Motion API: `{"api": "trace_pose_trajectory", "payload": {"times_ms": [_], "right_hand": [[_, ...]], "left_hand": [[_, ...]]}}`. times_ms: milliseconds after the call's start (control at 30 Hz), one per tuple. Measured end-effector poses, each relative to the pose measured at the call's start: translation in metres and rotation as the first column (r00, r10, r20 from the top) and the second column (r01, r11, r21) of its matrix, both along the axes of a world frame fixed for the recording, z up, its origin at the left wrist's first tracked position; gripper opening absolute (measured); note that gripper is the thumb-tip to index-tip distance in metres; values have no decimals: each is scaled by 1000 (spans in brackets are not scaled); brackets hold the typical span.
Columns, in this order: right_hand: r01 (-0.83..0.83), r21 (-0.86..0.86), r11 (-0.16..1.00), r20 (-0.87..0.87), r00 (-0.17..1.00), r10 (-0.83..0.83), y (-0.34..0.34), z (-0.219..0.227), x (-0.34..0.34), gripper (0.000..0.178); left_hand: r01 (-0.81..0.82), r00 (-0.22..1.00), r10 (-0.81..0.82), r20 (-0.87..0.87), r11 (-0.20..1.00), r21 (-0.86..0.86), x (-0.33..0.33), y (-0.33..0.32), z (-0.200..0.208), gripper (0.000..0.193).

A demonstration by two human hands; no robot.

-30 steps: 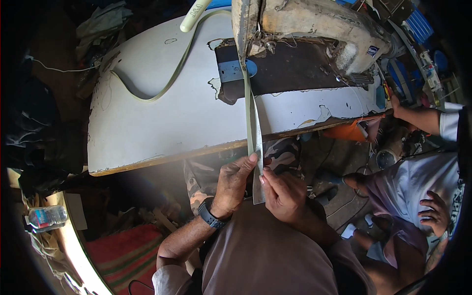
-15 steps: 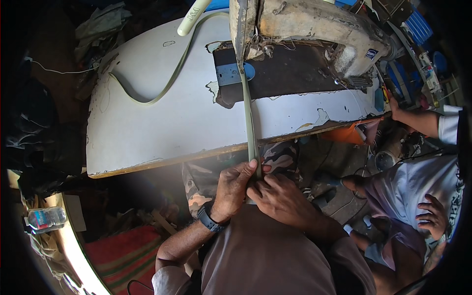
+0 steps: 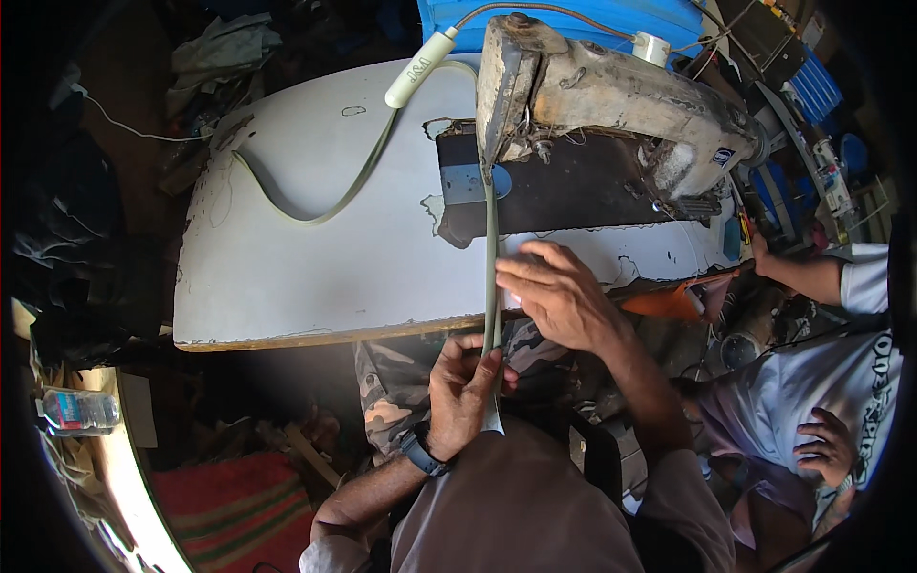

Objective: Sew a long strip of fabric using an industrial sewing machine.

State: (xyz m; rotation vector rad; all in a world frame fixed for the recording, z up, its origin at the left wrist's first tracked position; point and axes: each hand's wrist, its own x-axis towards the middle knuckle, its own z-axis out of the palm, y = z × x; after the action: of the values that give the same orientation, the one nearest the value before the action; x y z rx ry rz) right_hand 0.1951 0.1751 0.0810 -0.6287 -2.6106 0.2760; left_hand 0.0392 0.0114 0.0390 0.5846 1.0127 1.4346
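A long, narrow, pale green strip [image 3: 491, 277] runs from my lap over the table edge to the needle end of a worn sewing machine [image 3: 611, 95]. Below the table edge, my left hand [image 3: 458, 390] pinches this strip between thumb and fingers, its loose end hanging under the hand. My right hand [image 3: 562, 298] is just right of the strip, above the table edge, fingers stretched out and holding nothing. Whether its fingertips touch the strip I cannot tell. Beyond the machine head the strip curves away leftward across the white tabletop [image 3: 287, 277].
A white tubular lamp [image 3: 420, 72] on a bent metal stem hangs over the tabletop. Blue material [image 3: 564, 29] lies behind the machine. At right sits another person [image 3: 812, 382], one hand near the table. A plastic bottle [image 3: 84, 413] lies at far left.
My right hand has let go of the strip and moved up and right, its fingers opening. My left hand has shifted slightly lower, still gripping. The whole view has shifted a little.
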Motion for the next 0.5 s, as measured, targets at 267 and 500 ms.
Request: {"api": "trace_pose_trajectory", "payload": {"times_ms": [267, 500], "right_hand": [[-26, -23, 999, -169, 985, 22, 61, 7, -18, 21], [-253, 257, 933, 235, 952, 194, 81, 31, -37, 10]], "left_hand": [[-99, 995, 98, 16, 992, 78, 9, 3, -7, 15], [-80, 997, 78, 30, 995, 60, 6, 1, -8, 16]]}}
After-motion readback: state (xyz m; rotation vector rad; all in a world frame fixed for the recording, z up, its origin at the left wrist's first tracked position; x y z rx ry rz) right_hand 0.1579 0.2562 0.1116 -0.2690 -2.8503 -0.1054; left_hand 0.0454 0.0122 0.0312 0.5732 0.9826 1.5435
